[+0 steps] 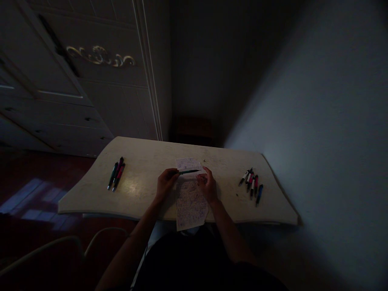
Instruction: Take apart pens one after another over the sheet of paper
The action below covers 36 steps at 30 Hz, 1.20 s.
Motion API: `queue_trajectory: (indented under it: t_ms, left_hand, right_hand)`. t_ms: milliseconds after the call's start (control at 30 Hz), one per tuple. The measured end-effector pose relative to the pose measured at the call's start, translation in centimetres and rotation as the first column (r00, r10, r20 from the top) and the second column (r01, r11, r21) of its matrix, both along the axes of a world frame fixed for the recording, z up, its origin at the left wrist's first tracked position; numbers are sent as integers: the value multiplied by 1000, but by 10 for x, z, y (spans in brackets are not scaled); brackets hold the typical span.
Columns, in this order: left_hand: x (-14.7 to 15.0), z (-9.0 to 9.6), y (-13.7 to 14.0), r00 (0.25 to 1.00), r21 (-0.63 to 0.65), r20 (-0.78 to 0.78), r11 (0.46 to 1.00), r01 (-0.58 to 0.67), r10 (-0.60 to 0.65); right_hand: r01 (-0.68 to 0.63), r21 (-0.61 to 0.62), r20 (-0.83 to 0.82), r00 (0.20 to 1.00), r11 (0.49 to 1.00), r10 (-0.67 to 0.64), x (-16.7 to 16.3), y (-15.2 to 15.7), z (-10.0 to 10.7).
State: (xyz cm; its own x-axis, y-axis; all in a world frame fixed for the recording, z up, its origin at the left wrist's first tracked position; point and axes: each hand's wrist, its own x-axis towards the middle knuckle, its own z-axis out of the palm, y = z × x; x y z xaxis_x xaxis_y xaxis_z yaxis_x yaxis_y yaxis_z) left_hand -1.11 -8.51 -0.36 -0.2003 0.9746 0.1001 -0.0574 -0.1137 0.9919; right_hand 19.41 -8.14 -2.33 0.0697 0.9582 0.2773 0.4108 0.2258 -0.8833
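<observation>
A slim green pen [188, 171] lies sideways in the air above a sheet of paper, its pointed end toward the right. My left hand [166, 184] pinches the other end of it between thumb and fingers. Around the pointed end my right hand [208, 186] is curved, thumb and forefinger apart; whether it touches the pen is hard to see in the dim light. Below both hands is the paper [191, 206], densely covered in scribbles and creased, with its lower end over the table's near edge.
The pale table [145, 161] has a group of pens [116, 174] on the left and several white, pink and blue pens [252, 182] on the right. A cabinet [121, 101] stands beyond the left side. A wall [327, 121] borders the right. A chair frame [81, 246] is at lower left.
</observation>
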Motion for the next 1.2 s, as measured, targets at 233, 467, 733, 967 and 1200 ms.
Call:
queue_trajectory:
  t_ms: [233, 467, 733, 967, 1200]
  left_hand:
    - [-1, -5, 4, 997, -21, 60, 998, -51, 52]
    - [-2, -6, 6, 994, -24, 96, 998, -56, 58]
    - [-1, 0, 2, 993, -35, 101, 997, -65, 68]
    - [-4, -1, -4, 991, -47, 93, 995, -91, 95]
    - [-6, -1, -5, 988, -43, 98, 993, -114, 118]
  right_hand:
    - [-76, 11, -59, 995, 997, 76, -2, 1, -1]
    - [-75, 80, 84, 994, 994, 68, 3, 5, -12]
    - [-60, 51, 203, 978, 997, 49, 4, 7, -20]
    - [-92, -23, 270, 958, 995, 95, 13, 25, -11]
    - [-221, -44, 507, 835, 974, 212, 11, 58, 8]
